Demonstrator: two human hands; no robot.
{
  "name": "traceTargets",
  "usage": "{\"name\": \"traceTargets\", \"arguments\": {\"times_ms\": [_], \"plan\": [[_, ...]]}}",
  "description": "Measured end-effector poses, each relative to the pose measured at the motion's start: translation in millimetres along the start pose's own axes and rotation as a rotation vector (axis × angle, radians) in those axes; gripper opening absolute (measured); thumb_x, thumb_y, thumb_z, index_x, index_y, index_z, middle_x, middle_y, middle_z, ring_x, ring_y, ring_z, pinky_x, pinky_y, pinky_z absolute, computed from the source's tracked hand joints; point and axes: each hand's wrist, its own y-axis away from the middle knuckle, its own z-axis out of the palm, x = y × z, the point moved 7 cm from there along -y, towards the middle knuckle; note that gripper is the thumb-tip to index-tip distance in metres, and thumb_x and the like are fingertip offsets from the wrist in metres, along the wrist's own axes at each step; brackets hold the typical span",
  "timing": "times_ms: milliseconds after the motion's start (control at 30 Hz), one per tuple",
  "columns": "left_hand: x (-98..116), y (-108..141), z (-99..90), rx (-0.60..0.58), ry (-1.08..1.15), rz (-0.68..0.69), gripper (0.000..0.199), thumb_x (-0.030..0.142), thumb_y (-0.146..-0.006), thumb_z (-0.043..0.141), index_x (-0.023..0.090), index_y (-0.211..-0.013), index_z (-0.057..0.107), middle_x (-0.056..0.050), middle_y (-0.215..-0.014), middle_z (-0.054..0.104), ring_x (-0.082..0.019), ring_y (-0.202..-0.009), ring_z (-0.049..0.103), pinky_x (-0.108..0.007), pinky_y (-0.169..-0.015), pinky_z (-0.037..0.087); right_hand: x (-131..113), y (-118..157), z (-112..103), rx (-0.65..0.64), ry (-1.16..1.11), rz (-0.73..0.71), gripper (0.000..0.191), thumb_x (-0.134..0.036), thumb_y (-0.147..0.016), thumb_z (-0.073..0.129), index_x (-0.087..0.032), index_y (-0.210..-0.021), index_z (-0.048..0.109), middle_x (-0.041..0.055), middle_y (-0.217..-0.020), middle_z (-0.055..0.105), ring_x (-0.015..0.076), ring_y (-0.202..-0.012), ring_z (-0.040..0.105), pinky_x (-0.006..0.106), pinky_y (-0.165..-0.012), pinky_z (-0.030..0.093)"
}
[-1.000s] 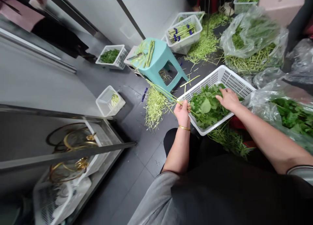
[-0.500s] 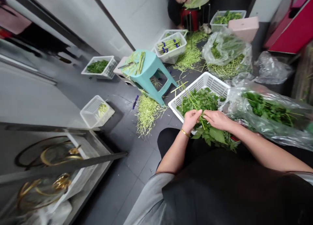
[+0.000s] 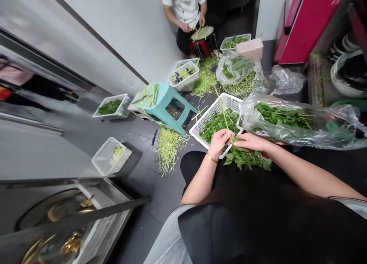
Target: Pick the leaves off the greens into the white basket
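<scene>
My left hand [image 3: 220,141], with a gold bracelet at the wrist, is closed around long pale-green stems [image 3: 224,111] of leafy greens, which point up and away over the basket. Right beside it my right hand [image 3: 250,142] pinches the same greens lower down; its fingertips are partly hidden. Leaves of the bunch [image 3: 246,161] hang below both hands, over my lap. Just beyond my hands stands a white perforated basket [image 3: 197,135] holding more loose leafy greens [image 3: 216,125]. To its right lies a clear plastic bag [image 3: 329,122] with greens inside.
A turquoise stool [image 3: 163,97] bears peeled stalks, with a heap of peelings [image 3: 169,147] beneath. Farther off, a co-worker [image 3: 186,8] sits at a round board [image 3: 203,33]. Crates [image 3: 187,80], another bag of greens [image 3: 241,73] and a shelf [image 3: 114,214] stand around.
The view has tilted up, bringing the co-worker's upper body into sight. My hands stay close together on the greens, and the stems now rise more steeply over the basket.
</scene>
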Motion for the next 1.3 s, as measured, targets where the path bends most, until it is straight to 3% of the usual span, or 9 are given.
{"name": "traceTargets", "arguments": {"times_ms": [233,367,433,633,767,867,1067,1133,1300], "plan": [[8.7,4.9,10.3,-0.045,-0.188,0.008,0.031,0.036,-0.062,0.08,0.013,-0.073,0.064,0.004,-0.054,0.053,-0.005,-0.048,0.047,-0.018,-0.049,0.036,-3.4,4.0,-5.2,0.206,0.184,-0.089,0.037,-0.05,-0.079,0.051,-0.02,-0.057,0.048,-0.0043,-0.044,0.045,0.011,-0.043,0.043,0.025,-0.046,0.033],[3.9,6.4,14.2,-0.129,-0.139,-0.073,0.031,0.034,-0.063,0.08,0.012,-0.081,0.067,0.003,-0.055,0.054,-0.004,-0.045,0.045,-0.018,-0.047,0.036,-12.9,9.4,-43.5,0.587,0.547,-0.163,0.029,-0.037,-0.082,0.047,-0.019,-0.061,0.054,0.0036,-0.06,0.056,0.016,-0.06,0.049,0.029,-0.059,0.035],[2.4,5.3,13.0,-0.129,-0.063,-0.105,0.033,0.035,-0.064,0.079,0.012,-0.083,0.067,0.002,-0.056,0.056,-0.004,-0.045,0.046,-0.018,-0.046,0.036,-8.7,11.0,-56.9,0.676,0.544,-0.121,0.029,-0.037,-0.083,0.045,-0.018,-0.065,0.058,0.0054,-0.062,0.057,0.0174,-0.061,0.05,0.03,-0.061,0.035],[1.5,-4.1,-4.1,-0.042,0.02,-0.102,0.035,0.037,-0.061,0.081,0.012,-0.079,0.066,0.003,-0.054,0.056,-0.003,-0.042,0.045,-0.015,-0.043,0.035,8.3,-0.6,-11.5,0.125,0.119,-0.141,0.038,-0.051,-0.074,0.06,-0.018,-0.091,0.067,-0.0009,-0.067,0.06,0.0114,-0.054,0.047,0.025,-0.053,0.036],[-3.7,-5.1,-9.2,-0.043,-0.006,-0.098,0.037,0.038,-0.059,0.082,0.012,-0.078,0.065,0.003,-0.053,0.056,-0.002,-0.041,0.045,-0.015,-0.042,0.033,14.1,-4.5,-0.1,0.129,0.031,-0.059,0.044,-0.058,-0.074,0.058,-0.016,-0.083,0.065,-0.0038,-0.054,0.05,0.0086,-0.045,0.038,0.024,-0.047,0.03],[-9.8,-3.2,-6.4,-0.088,-0.021,-0.124,0.038,0.038,-0.06,0.082,0.011,-0.08,0.064,0.003,-0.054,0.056,-0.002,-0.042,0.045,-0.015,-0.042,0.033,9.1,-11.4,-0.3,0.097,0.185,-0.112,0.042,-0.058,-0.072,0.059,-0.016,-0.067,0.059,-0.0018,-0.057,0.051,0.0103,-0.052,0.042,0.024,-0.053,0.031],[-11.3,-3.4,-8.4,-0.157,0.084,-0.182,0.039,0.032,-0.063,0.081,0.01,-0.089,0.064,0.003,-0.057,0.058,-0.002,-0.043,0.044,-0.016,-0.043,0.031,8.7,-10.4,-47.0,0.485,0.314,-0.112,0.032,-0.047,-0.082,0.05,-0.018,-0.068,0.056,0.0017,-0.064,0.056,0.0139,-0.061,0.047,0.027,-0.06,0.036],[-9.2,-7.1,-15.0,-0.113,0.157,-0.171,0.037,0.031,-0.064,0.081,0.01,-0.09,0.064,0.003,-0.058,0.057,-0.003,-0.044,0.044,-0.017,-0.045,0.032,12.0,-11.4,-38.2,0.385,0.2,-0.106,0.033,-0.049,-0.079,0.053,-0.017,-0.071,0.058,0.0024,-0.068,0.059,0.0133,-0.061,0.048,0.025,-0.059,0.037],[-13.9,-16.6,-26.1,-0.002,0.262,-0.117,0.033,0.028,-0.064,0.08,0.011,-0.085,0.061,0.003,-0.059,0.056,-0.004,-0.046,0.044,-0.018,-0.047,0.035,19.3,-16.3,25.6,-0.048,-0.077,-0.053,0.041,-0.055,-0.078,0.058,-0.016,-0.09,0.065,0.0002,-0.07,0.062,0.0097,-0.053,0.046,0.024,-0.054,0.038]]}}
